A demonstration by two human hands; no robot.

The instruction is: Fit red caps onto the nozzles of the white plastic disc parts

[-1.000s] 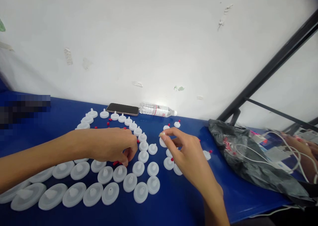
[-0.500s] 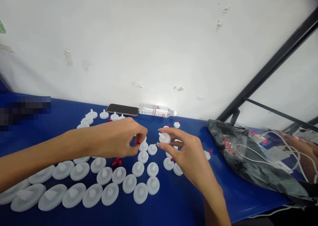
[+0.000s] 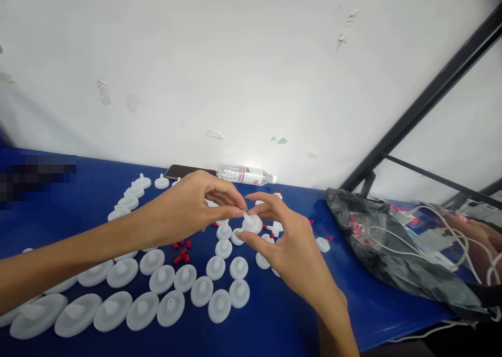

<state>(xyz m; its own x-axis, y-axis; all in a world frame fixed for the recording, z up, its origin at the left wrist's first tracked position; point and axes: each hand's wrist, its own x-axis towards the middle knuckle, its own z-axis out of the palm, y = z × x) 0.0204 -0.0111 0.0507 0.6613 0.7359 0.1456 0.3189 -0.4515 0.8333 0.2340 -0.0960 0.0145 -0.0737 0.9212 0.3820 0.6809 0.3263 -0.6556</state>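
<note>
My right hand (image 3: pixel 288 237) holds a white round cap with a pointed nozzle (image 3: pixel 253 223) by its rim, between thumb and fingers. The nozzle tilts toward my left hand (image 3: pixel 207 205), whose thumb and fingertips are pinched together at its tip. Whatever sits between those left fingertips is hidden. Below the left hand, small red tips (image 3: pixel 182 255) lie in a loose group on the blue table (image 3: pixel 274 320). Several white nozzle caps (image 3: pixel 170 307) stand in rows there, nozzles up. Around and behind my right hand are white caps with red tips fitted (image 3: pixel 323 243).
A phone (image 3: pixel 184 172) and a clear plastic bottle (image 3: pixel 245 174) lie along the wall. On the right, a dark plastic bag (image 3: pixel 392 257) spreads under a clear bag of red tips (image 3: pixel 356 226) and white cables (image 3: pixel 465 242). Another person's arm (image 3: pixel 470 231) shows at the far right.
My left hand has moved right, bringing its pinched fingertips to the nozzle of the cap held in my right hand. The view has shifted slightly.
</note>
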